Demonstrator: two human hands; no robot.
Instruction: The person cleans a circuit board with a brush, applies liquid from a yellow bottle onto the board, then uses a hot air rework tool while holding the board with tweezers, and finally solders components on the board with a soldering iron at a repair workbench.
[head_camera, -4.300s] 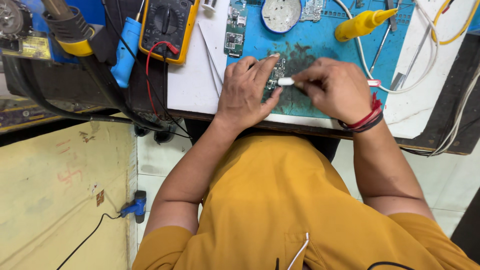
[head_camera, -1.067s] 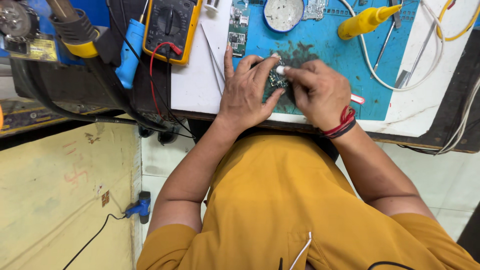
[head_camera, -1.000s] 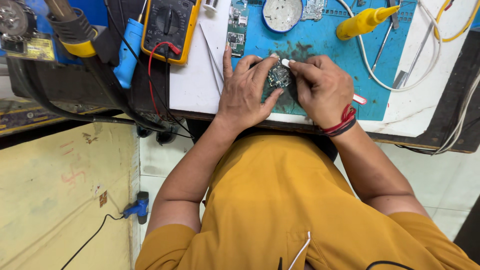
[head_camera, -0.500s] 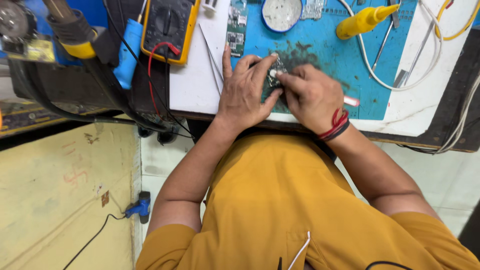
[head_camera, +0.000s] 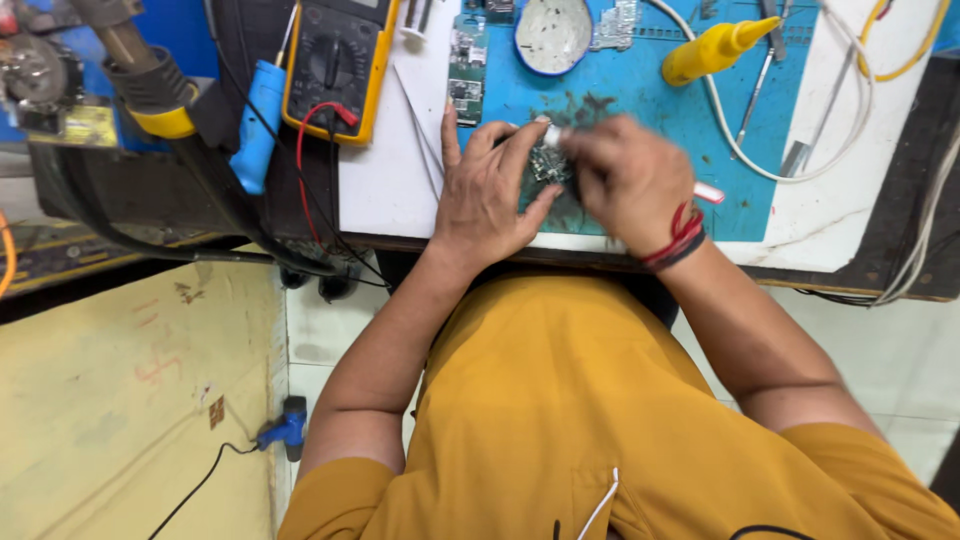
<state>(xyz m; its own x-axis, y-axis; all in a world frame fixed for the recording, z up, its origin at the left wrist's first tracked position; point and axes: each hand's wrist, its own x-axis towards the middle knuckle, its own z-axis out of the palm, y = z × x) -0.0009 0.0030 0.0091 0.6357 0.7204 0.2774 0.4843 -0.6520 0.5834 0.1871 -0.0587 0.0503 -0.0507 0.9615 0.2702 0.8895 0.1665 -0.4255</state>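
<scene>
On the blue mat, right hand has shifted left over the circuit board.

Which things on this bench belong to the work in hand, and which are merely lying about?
In use:
left hand pressing down the small circuit board
right hand holding a white brush-like tool
blue mat

Lying about:
yellow multimeter
yellow bottle
round white dish
tweezers
</scene>
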